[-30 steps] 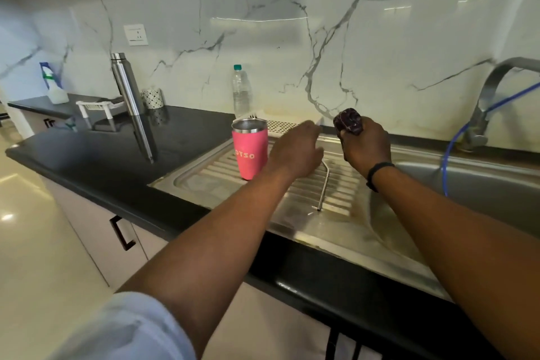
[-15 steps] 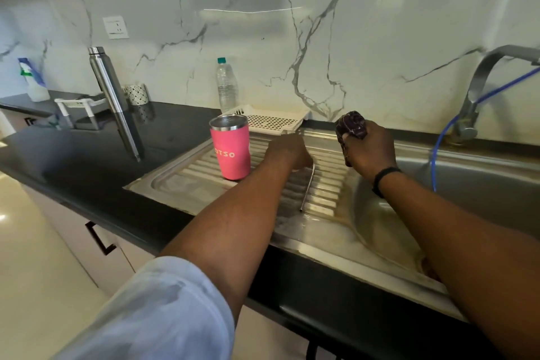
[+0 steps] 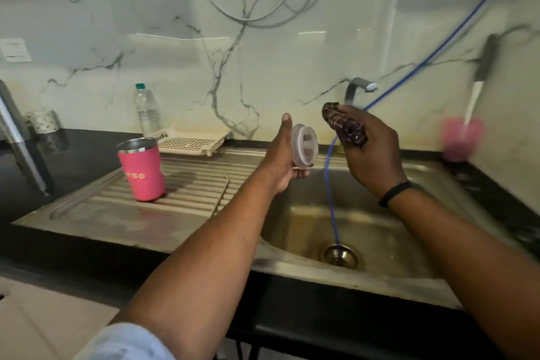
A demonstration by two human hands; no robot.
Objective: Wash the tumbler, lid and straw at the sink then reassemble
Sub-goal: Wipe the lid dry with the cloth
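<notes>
Marble backs the steel sink (image 3: 388, 272) where we work. Our left hand (image 3: 280, 161) holds the lid (image 3: 304, 145) by its lower edge over the basin; our right hand (image 3: 368, 152) clutches a dark scrubber (image 3: 344, 126) just beside it. We judge the lid light, rigid and slippery when wet, best gripped at the rim. It looks translucent and round, with two openings. Our pink tumbler (image 3: 143, 169) stands on the drainboard.

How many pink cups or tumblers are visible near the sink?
2. The pink tumbler stands upright on the drainboard, left of the basin. A blurred pink cup stands on the counter at the right, by the wall.
</notes>
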